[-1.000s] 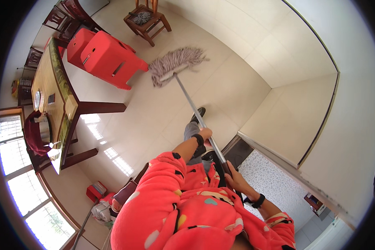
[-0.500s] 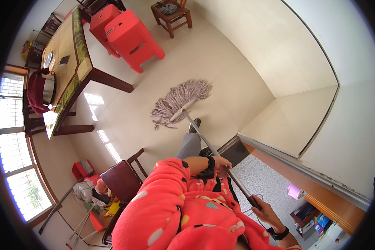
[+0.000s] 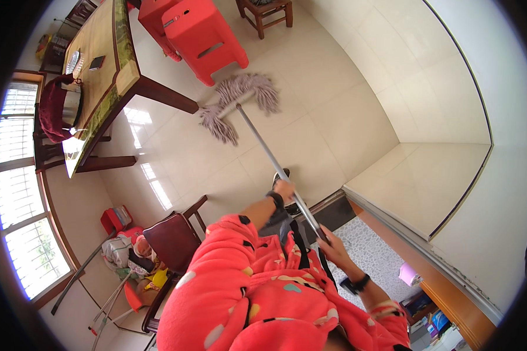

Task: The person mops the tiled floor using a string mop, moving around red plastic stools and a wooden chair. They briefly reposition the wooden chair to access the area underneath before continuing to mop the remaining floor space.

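A mop with a grey metal pole (image 3: 263,144) runs from my hands out to its mop head (image 3: 246,88) of greyish-mauve strands, spread on the floor. My left hand (image 3: 284,191) is closed round the middle of the pole, with the arm stretched forward. Nearer my body, my right hand (image 3: 332,248) grips the dark top end of the pole. The strands lie close to a table leg (image 3: 170,96) and just in front of a red plastic stool (image 3: 208,44). My shoe (image 3: 281,174) shows beside the pole.
A wooden table (image 3: 102,76) stands at the left, holding a phone and a pot. Bottom left are a dark red chair (image 3: 171,243), bags, and long-handled tools. A small wooden chair (image 3: 266,17) is at the back. A tiled wall (image 3: 386,76) and a door track (image 3: 416,240) bound the right.
The mop head has slid away from me and to the left, toward the table leg and stool. Both hands have pushed forward and left with the pole.
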The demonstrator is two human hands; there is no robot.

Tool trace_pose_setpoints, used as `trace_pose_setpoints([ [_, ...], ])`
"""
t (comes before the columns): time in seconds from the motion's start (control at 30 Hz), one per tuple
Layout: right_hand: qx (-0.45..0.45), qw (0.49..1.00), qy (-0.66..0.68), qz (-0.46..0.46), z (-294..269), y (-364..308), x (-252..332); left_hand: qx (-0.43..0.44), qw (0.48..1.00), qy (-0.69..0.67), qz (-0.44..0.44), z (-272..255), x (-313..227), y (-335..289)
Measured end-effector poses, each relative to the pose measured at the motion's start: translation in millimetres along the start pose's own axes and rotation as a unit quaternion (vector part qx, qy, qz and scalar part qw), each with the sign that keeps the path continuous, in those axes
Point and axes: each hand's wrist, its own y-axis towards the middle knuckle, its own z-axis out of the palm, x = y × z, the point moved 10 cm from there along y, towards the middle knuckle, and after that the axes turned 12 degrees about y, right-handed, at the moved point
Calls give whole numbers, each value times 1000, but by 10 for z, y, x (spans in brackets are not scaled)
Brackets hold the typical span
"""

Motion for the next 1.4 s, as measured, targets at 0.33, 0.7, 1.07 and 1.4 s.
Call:
trace_pose_setpoints([
  [0.33,37,997,-55,-38,757,1028,246,20,999,-5,-44,-1284,-435,480],
  [0.7,74,977,-201,-2,-401,-959,-716,237,843,120,468,1158,84,-1057],
  [1.07,35,982,-95,161,-1276,-3197,-828,542,825,-21,-160,2986,974,-2637],
  [1.4,-61,971,38,230,-1268,-3015,-1006,539,842,-13,4,2809,1008,-2157],
])
